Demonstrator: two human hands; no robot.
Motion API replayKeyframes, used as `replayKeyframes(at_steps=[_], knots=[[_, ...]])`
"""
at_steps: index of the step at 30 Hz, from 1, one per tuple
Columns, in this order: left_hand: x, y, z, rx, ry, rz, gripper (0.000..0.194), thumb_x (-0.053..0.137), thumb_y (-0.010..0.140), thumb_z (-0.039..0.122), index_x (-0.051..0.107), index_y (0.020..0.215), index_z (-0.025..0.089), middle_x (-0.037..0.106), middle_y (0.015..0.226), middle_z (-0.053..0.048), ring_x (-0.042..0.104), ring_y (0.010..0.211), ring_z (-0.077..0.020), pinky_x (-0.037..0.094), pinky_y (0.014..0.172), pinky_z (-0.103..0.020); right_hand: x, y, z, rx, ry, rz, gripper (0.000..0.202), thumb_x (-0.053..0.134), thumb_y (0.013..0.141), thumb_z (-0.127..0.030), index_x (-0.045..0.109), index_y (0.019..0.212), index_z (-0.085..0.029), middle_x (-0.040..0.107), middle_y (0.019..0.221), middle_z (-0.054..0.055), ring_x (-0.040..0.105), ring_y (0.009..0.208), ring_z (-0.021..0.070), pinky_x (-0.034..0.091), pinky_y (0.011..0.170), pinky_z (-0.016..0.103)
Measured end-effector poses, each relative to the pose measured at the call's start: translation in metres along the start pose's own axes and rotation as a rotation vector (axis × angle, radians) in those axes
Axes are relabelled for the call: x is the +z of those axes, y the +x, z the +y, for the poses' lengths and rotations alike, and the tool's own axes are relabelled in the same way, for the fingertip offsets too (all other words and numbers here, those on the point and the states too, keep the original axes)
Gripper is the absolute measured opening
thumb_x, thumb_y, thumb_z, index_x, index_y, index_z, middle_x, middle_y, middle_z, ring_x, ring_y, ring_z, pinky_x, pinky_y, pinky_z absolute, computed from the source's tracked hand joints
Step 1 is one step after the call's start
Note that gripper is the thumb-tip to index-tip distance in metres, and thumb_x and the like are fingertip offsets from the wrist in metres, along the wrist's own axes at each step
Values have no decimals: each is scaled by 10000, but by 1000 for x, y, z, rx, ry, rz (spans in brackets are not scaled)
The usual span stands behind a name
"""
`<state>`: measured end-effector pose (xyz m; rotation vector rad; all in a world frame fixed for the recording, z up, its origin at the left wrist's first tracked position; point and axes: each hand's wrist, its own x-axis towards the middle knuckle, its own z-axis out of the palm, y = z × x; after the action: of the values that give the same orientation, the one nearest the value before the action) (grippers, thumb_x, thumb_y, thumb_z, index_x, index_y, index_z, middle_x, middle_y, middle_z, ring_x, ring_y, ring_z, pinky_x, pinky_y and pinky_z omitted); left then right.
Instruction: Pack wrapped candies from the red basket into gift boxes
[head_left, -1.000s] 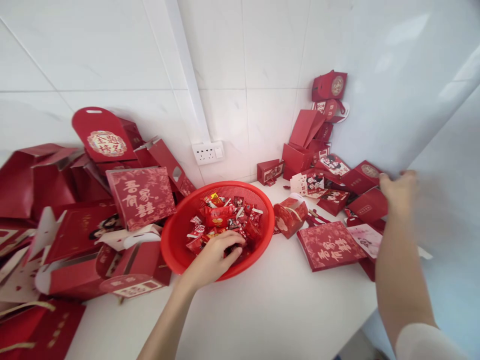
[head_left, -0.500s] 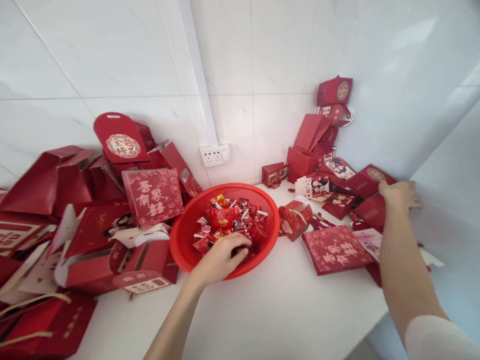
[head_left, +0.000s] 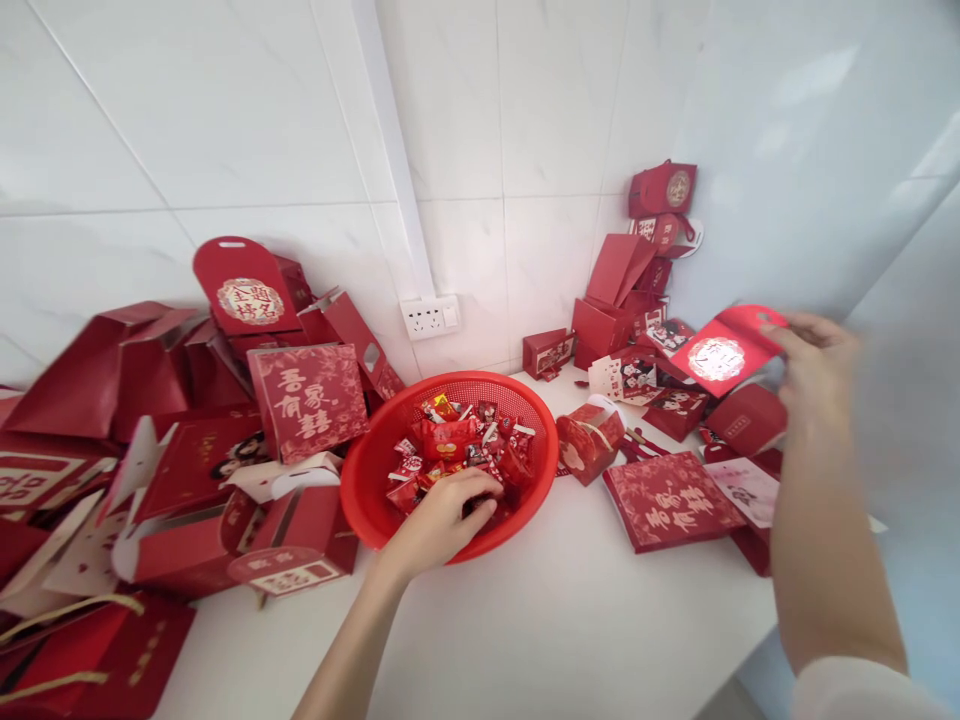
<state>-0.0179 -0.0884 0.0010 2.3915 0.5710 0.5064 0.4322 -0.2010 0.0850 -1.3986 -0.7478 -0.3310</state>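
My left hand [head_left: 450,515] rests inside a red plastic basket [head_left: 360,490], its fingers curled down among wrapped candies [head_left: 450,438]. Whatever those fingers may grip is hidden. At the right, my right hand [head_left: 817,365] is closed on the edge of a red gift box [head_left: 724,350] with a round pale emblem on its face. The box is raised and tilted above other red boxes on the right of the table.
Red boxes and bags [head_left: 180,370] are heaped on the left. A square lettered box [head_left: 671,500] lies on the white table [head_left: 570,620] at right. More boxes [head_left: 611,270] stack up in the corner. A socket [head_left: 430,316] is on the wall.
My right hand has lifted the gift box off the pile, and its emblem face now catches the light. My left hand stays in the basket.
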Motion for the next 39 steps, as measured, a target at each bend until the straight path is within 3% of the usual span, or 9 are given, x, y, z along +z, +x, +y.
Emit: replayKeyframes(at_steps=[3, 8, 13, 16, 19, 24, 31, 35, 39], knots=[[-1, 0, -1, 40, -26, 69, 209, 531, 968, 204, 724, 1047, 184, 730, 1118, -80, 686, 1044, -201, 527, 953, -325, -14, -33, -46, 14, 275, -86, 243, 851, 606, -234, 659, 749, -198, 687, 768, 57, 629, 713, 181, 502, 747, 375], [2, -6, 18, 131, -183, 287, 196, 574, 979, 247, 728, 1087, 194, 702, 1207, -103, 656, 1157, -208, 508, 1024, -334, -31, -105, -112, -164, 195, -664, 59, 789, 806, -208, 734, 822, -223, 745, 816, 54, 693, 778, 185, 547, 687, 318], [1, -22, 60, 227, -317, 244, 251, 572, 997, 288, 709, 1198, 226, 578, 1422, -118, 551, 1323, -239, 469, 1095, -364, -22, -170, -127, -398, 393, -1121, 240, 642, 889, -39, 685, 983, -256, 733, 835, 13, 697, 790, 173, 588, 765, 347], [-5, -30, 77, 231, -334, 167, 226, 560, 1003, 303, 749, 1067, 196, 563, 1422, -123, 592, 1271, -233, 467, 1100, -357, -13, -204, -128, -468, 449, -1175, 275, 605, 881, 4, 654, 1011, -233, 720, 836, 28, 679, 795, 169, 574, 774, 353], [-12, -37, 80, 208, -205, -34, 201, 610, 974, 286, 769, 917, 176, 587, 1381, -128, 586, 1289, -243, 468, 1090, -342, -9, -230, -127, -501, 459, -1195, 259, 567, 882, 10, 633, 989, -216, 719, 847, 42, 662, 793, 164, 558, 763, 347], [-17, -48, 77, 116, 110, -288, 178, 664, 892, 155, 797, 990, 222, 560, 1439, -136, 521, 1369, -308, 454, 1094, -418, -11, -254, -120, -475, 344, -1283, 247, 550, 864, 10, 617, 903, -224, 741, 894, 28, 636, 883, 172, 539, 768, 307], [-6, -53, 83, 81, 338, -352, 365, 542, 883, 53, 798, 1035, 264, 643, 1195, -115, 601, 1183, -313, 480, 998, -449, -13, -256, -117, -499, 127, -1431, 63, 642, 880, -187, 696, 885, -219, 721, 1152, 82, 580, 1169, 262, 509, 952, 387], [4, -54, 85, 11, 379, -383, 331, 530, 878, 51, 781, 999, 230, 630, 1046, -111, 613, 1066, -299, 493, 922, -429, -9, -259, -115, -526, -6, -1499, 277, 669, 914, -474, 765, 1004, -230, 655, 1228, 140, 582, 1153, 307, 497, 962, 461], [11, -54, 85, -11, 356, -395, 288, 536, 887, 66, 763, 1000, 200, 638, 1010, -119, 615, 1013, -292, 496, 877, -407, -6, -263, -113, -493, -66, -1512, 401, 623, 921, -580, 767, 1069, -236, 550, 1421, 158, 541, 1252, 330, 458, 1036, 501]])
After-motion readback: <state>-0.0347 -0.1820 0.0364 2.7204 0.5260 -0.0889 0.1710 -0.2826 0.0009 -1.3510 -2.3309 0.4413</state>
